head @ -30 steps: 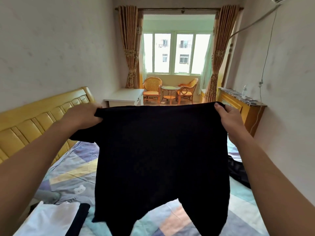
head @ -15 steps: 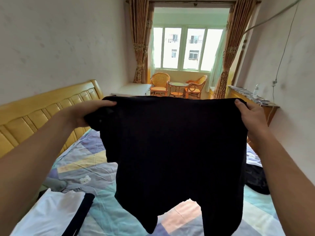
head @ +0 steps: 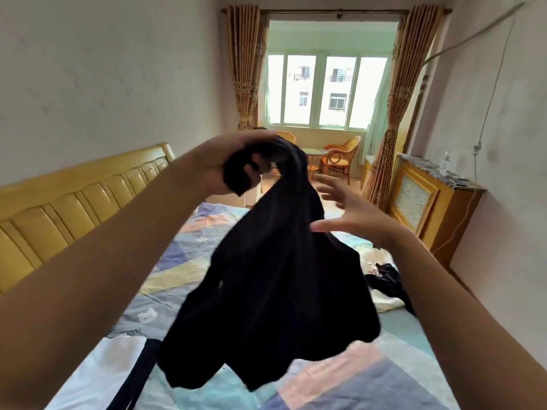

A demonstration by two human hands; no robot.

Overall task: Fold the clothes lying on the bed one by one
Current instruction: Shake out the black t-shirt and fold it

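Note:
A black garment [head: 272, 294] hangs bunched in the air over the bed [head: 177, 261]. My left hand [head: 219, 164] grips its top edge, fingers curled round the cloth. Just right of the hanging cloth, my right hand [head: 352, 214] is spread with straight fingers and holds nothing. Its thumb is at the garment's edge. A white folded piece with a dark band [head: 109, 368] lies at the bed's near left. A heap of white and dark clothes [head: 381, 276] lies at the bed's right side.
A yellow padded headboard [head: 59, 208] runs along the left wall. A wooden radiator cabinet [head: 429, 199] stands against the right wall with a bottle [head: 445, 161] on top. Wicker chairs [head: 340, 158] and a small table stand by the window beyond the bed.
My right hand has let go of the garment's corner and opened. The spread-out garment has collapsed into a bunch that hangs from my left hand, which rose and moved toward the middle.

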